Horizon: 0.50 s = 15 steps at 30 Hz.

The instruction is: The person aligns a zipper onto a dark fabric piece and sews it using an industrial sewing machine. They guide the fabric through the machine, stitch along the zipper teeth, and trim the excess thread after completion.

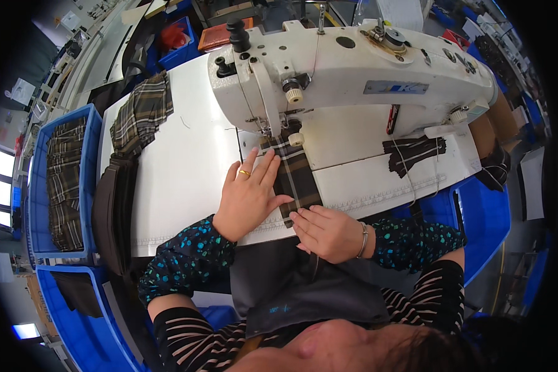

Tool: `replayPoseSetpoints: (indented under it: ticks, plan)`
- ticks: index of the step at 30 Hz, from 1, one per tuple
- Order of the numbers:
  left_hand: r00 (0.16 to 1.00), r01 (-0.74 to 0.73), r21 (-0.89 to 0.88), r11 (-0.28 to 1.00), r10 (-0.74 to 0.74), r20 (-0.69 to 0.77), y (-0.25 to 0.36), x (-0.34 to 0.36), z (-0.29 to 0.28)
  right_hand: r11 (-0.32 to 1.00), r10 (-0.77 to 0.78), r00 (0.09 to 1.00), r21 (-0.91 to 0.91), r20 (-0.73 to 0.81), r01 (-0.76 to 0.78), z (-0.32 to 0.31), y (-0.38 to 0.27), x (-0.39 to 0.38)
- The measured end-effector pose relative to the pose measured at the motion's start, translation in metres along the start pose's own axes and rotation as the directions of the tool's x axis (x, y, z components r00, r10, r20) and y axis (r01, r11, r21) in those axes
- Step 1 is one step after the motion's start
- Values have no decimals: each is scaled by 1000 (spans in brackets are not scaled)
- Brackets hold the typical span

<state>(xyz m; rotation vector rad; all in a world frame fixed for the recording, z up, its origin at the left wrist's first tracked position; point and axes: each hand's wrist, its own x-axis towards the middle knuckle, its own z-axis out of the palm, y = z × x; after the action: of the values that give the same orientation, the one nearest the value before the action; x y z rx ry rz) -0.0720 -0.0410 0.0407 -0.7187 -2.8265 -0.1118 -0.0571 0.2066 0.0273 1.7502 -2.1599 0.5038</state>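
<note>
Both hands down on the plaid strip (296, 177), which runs from the table (186, 167) edge up under the sewing machine (347, 68) needle. I see my left hand (249, 197) flat, fingers spread, pinning it; my right hand (328, 232) (fingers curled) presses its near end. More plaid (141, 115) lies far left.

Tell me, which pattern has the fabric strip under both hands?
The fabric strip is dark brown plaid with pale lines, shown in the head view.
</note>
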Motion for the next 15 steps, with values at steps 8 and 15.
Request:
replayPoseSetpoints:
  ticks: [8,15]
  plan:
    - [998,-57,-81,995,58,18,-17,13,2,951,240,966,177,91,-253,-41,52,41]
    - [999,-49,-160,986,51,12,-20,11,5,974,-141,952,-208,-272,85,10,100,57]
